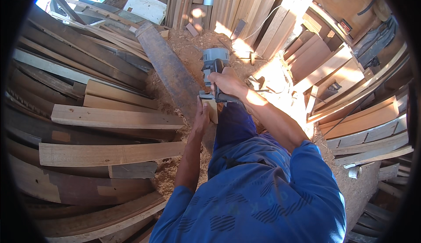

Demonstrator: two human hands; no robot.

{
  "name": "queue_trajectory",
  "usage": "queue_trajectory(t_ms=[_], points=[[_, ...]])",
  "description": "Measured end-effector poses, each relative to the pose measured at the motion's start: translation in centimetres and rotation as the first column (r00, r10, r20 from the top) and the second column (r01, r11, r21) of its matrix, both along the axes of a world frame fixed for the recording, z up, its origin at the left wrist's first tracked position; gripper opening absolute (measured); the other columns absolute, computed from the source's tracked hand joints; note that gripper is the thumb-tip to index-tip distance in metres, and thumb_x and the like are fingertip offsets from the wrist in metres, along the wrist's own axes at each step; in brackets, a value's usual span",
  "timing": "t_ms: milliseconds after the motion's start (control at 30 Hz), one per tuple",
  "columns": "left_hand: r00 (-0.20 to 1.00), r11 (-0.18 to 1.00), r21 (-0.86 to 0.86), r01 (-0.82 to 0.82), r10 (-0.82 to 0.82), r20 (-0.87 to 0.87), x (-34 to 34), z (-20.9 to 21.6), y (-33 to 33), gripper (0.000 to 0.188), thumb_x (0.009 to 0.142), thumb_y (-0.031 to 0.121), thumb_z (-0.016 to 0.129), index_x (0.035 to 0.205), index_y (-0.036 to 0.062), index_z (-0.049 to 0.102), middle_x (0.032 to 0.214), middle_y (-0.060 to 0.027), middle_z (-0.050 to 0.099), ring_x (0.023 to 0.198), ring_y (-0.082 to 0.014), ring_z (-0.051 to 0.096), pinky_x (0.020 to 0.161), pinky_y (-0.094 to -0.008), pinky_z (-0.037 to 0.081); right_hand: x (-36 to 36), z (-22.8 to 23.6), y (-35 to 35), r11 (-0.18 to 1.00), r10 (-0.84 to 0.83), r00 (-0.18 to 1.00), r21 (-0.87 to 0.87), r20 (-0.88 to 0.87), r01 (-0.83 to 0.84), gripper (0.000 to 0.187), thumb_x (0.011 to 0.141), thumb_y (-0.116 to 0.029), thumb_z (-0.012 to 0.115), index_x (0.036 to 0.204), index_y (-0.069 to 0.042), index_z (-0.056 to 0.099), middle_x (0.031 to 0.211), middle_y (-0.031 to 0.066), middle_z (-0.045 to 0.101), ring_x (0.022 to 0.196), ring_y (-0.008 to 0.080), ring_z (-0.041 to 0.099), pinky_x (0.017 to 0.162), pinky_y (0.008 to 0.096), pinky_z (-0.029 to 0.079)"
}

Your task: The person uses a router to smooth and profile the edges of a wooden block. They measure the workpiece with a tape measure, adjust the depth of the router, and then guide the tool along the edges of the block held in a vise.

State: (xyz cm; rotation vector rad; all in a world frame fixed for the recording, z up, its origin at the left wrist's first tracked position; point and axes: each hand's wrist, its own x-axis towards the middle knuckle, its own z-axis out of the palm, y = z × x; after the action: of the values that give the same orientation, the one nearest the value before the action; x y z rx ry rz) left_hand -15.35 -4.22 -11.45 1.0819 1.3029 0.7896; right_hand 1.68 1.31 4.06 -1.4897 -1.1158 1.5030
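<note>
A grey handheld power tool [215, 58] with a black handle is in front of my legs; its exact kind is hard to make out. My right hand [229, 83] is wrapped around its handle. Under the tool's front plate sits a small pale wooden piece [212, 110]. My left hand [201, 116] grips this piece at its left edge, fingers pointing up toward the plate. A long, worn brown plank [169, 65] runs beneath them at a slant, from the upper left down to my legs.
Stacked boards [114, 116] fill the left side, some jutting toward me. More planks [362, 122] lie to the right, and upright timbers [245, 1] lean at the back. Sawdust [164, 173] covers the ground. A white panel [144, 7] lies at the back left.
</note>
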Motion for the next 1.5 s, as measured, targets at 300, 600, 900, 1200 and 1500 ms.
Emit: queue_trajectory(t_ms=[300, 600, 900, 1200, 1500], points=[[1.000, 1.000, -0.001, 0.004, -0.004, 0.001, 0.0, 0.1, 0.0, 0.069, 0.109, 0.034, 0.037, 0.165, 0.0067, 0.008, 0.164, -0.0200, 0.027, 0.149, -0.0311, 0.030, 0.119, -0.0397, 0.029, 0.0, -0.1, 0.1, 1.000, -0.010, 1.000, 0.006, 0.016, 0.010, 0.025, 0.088, -0.019, 0.063, 0.075, 0.002, 0.066, 0.071, 0.0106, 0.068, 0.061, 0.0185, 0.067, 0.059, 0.0346, 0.055], [1.000, 1.000, -0.003, 0.007, -0.007, 0.000, 0.0, 0.1, 0.0, 0.068, 0.109, 0.032, 0.038, 0.165, 0.0060, 0.008, 0.164, -0.0199, 0.026, 0.149, -0.0306, 0.030, 0.120, -0.0393, 0.028, 0.0, 0.2, -0.1, 1.000, -0.009, 0.999, -0.014, 0.031, 0.010, 0.024, 0.088, -0.019, 0.063, 0.077, 0.002, 0.066, 0.072, 0.0098, 0.067, 0.062, 0.0175, 0.066, 0.058, 0.0341, 0.054], [1.000, 1.000, -0.001, 0.009, -0.009, 0.002, -0.1, 0.0, -0.1, 0.068, 0.109, 0.031, 0.038, 0.165, 0.0053, 0.007, 0.164, -0.0199, 0.026, 0.150, -0.0300, 0.029, 0.120, -0.0390, 0.027, -0.1, -0.3, 0.1, 1.000, -0.009, 0.999, -0.017, 0.031, 0.010, 0.025, 0.089, -0.020, 0.063, 0.078, 0.002, 0.065, 0.072, 0.0101, 0.067, 0.062, 0.0176, 0.065, 0.058, 0.0346, 0.054], [1.000, 1.000, 0.005, 0.008, -0.008, 0.005, -0.3, 0.0, -0.2, 0.068, 0.109, 0.029, 0.038, 0.165, 0.0046, 0.007, 0.165, -0.0199, 0.026, 0.150, -0.0295, 0.029, 0.120, -0.0386, 0.027, -0.1, -0.5, 0.2, 1.000, -0.004, 1.000, -0.003, -0.003, 0.004, 0.026, 0.091, -0.021, 0.064, 0.080, 0.003, 0.065, 0.072, 0.0102, 0.067, 0.062, 0.0180, 0.066, 0.058, 0.0345, 0.054], [1.000, 1.000, 0.018, 0.017, -0.017, 0.005, -0.4, -0.2, -0.2, 0.068, 0.110, 0.027, 0.038, 0.165, 0.0039, 0.007, 0.165, -0.0198, 0.025, 0.150, -0.0290, 0.028, 0.121, -0.0382, 0.026, -0.2, -1.5, 0.2, 0.999, -0.037, 0.999, -0.016, -0.021, 0.036, 0.021, 0.091, -0.016, 0.064, 0.087, 0.005, 0.066, 0.069, 0.0098, 0.065, 0.054, 0.0195, 0.064, 0.055, 0.0354, 0.055]])
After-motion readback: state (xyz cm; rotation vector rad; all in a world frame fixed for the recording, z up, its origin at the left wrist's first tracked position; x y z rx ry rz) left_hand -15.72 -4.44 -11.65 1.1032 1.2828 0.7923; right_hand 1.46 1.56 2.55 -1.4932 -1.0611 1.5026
